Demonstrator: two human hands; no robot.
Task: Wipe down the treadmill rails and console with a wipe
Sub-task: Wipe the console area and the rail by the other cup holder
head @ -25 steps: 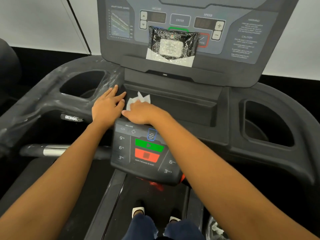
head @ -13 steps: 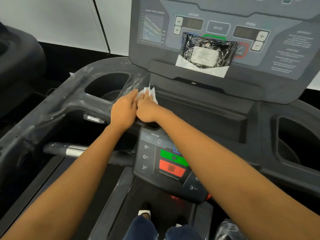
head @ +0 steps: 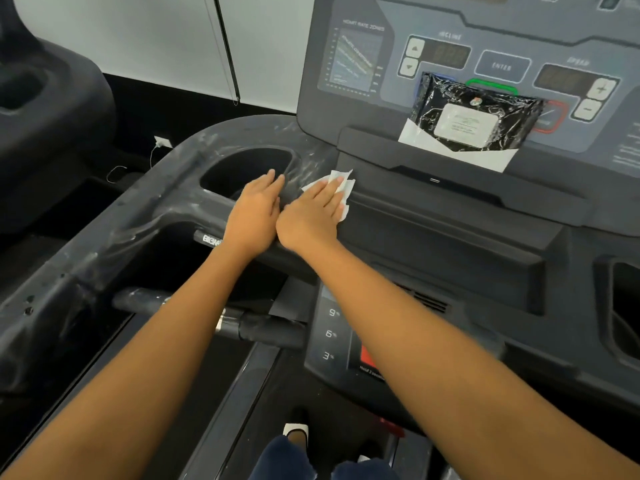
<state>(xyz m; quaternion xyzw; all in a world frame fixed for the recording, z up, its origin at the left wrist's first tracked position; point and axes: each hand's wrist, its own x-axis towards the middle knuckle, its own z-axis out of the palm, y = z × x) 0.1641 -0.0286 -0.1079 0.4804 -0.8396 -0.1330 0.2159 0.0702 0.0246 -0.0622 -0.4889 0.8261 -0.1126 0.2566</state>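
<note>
Pressing the wipe [head: 346, 188] onto the console [head: 450, 244] beside the dark cup holder [head: 239, 168], the right hand [head: 310, 216] lies flat, fingers straight; the left hand [head: 254, 211] rests flat alongside, a wipe pack [head: 474, 116] propped above

A gym: a treadmill console [head: 388, 112] with incline and speed keys, another dark machine [head: 52, 98] alongside.

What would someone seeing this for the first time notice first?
Mid-frame, the right hand presses a white wipe flat on the dark plastic beside the cup holder, with the left hand lying flat next to it. Upper right, a shiny black wipe pack leans against the console.
</note>
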